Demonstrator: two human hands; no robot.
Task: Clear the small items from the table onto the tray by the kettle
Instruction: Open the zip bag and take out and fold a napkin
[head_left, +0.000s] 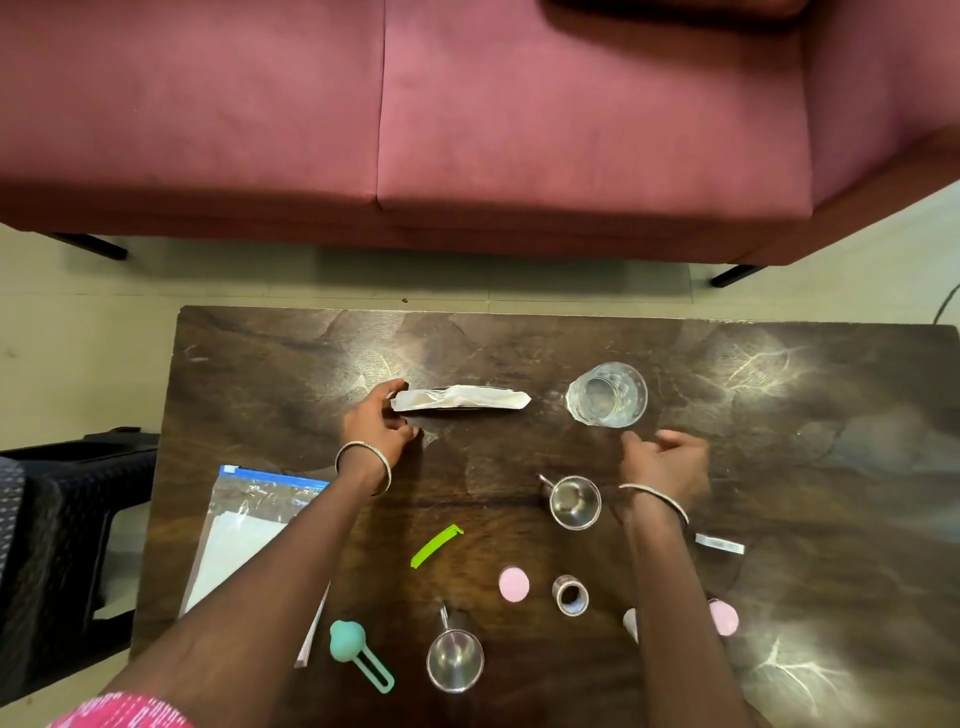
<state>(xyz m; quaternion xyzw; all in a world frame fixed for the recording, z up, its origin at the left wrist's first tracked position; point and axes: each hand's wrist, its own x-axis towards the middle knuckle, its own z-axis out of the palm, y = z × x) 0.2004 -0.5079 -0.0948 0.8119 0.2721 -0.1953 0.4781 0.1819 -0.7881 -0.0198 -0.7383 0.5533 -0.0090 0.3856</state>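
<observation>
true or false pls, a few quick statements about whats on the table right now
1. The glass stands upright just beyond the right hand, which does not hold it. True.
2. The green clip lies inside the zip bag. False: it lies on the bare table, apart from the bag.
3. The left hand is at the left end of the white packet. True.
4. A tray and a kettle stand on the table next to the glass. False: neither is in view.
</observation>
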